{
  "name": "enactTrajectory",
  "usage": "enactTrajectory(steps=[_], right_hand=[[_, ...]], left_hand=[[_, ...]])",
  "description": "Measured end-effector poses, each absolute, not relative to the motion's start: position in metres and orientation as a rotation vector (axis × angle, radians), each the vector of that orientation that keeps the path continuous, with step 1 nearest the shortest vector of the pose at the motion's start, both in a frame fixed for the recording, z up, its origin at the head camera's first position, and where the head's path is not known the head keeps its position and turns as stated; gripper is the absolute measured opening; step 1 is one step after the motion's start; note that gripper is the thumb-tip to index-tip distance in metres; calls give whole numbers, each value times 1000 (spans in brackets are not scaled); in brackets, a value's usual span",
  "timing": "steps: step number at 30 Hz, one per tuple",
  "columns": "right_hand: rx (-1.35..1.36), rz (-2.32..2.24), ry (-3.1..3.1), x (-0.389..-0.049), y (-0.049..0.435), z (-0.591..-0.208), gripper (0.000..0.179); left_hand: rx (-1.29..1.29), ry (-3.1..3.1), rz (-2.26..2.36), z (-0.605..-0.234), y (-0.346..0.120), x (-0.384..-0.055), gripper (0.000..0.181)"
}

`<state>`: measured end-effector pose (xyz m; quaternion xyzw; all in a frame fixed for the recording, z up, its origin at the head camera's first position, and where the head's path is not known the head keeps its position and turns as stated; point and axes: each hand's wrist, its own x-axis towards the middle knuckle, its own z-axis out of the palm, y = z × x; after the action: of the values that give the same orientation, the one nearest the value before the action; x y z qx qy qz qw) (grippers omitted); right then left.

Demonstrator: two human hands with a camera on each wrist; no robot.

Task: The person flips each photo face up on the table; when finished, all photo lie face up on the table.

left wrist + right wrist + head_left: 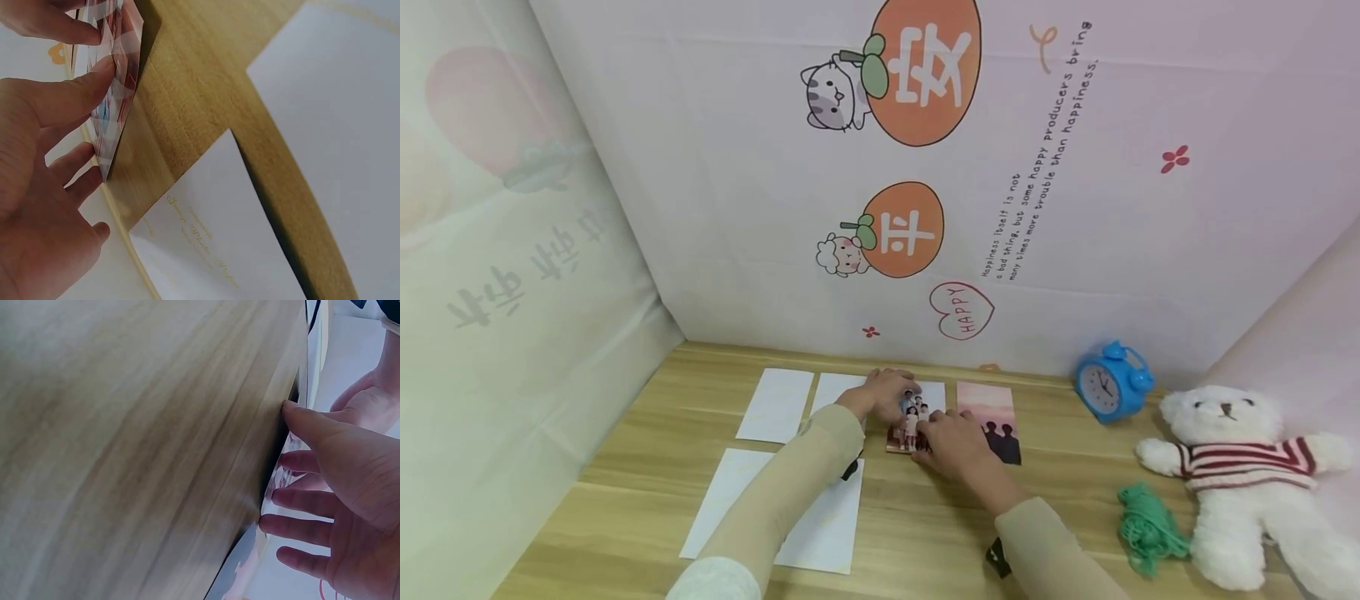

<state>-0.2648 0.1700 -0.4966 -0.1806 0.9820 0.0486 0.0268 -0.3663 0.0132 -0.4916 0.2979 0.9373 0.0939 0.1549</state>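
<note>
A printed photo point(912, 429) of several people lies between both hands near the back wall, overlapping a white sheet point(936, 393) behind it. My left hand point(891, 396) holds its left side, thumb on the printed face and other fingers along the edge, as the left wrist view shows. From the right, my right hand point(955, 446) holds the same photo, its thumb low at the near edge and its fingertips point(270, 522) on the side edge. Just beyond the right hand lies a second photo point(985, 404), a pink sky with dark silhouettes.
White sheets of photo paper point(775, 406) lie on the left of the wooden table point(640, 467), with faint yellow print point(203, 240) on one. At the right are a blue alarm clock point(1108, 387), green yarn point(1150, 529) and a white teddy bear point(1240, 479). A printed cloth point(760, 250) hangs behind.
</note>
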Motion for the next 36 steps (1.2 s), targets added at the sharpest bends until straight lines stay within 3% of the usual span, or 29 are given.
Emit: enactTrajectory(steps=[36], right_hand=[[-556, 95, 2989, -263, 170, -487, 41]], left_hand=[[817, 2706, 313, -493, 16, -369, 60]])
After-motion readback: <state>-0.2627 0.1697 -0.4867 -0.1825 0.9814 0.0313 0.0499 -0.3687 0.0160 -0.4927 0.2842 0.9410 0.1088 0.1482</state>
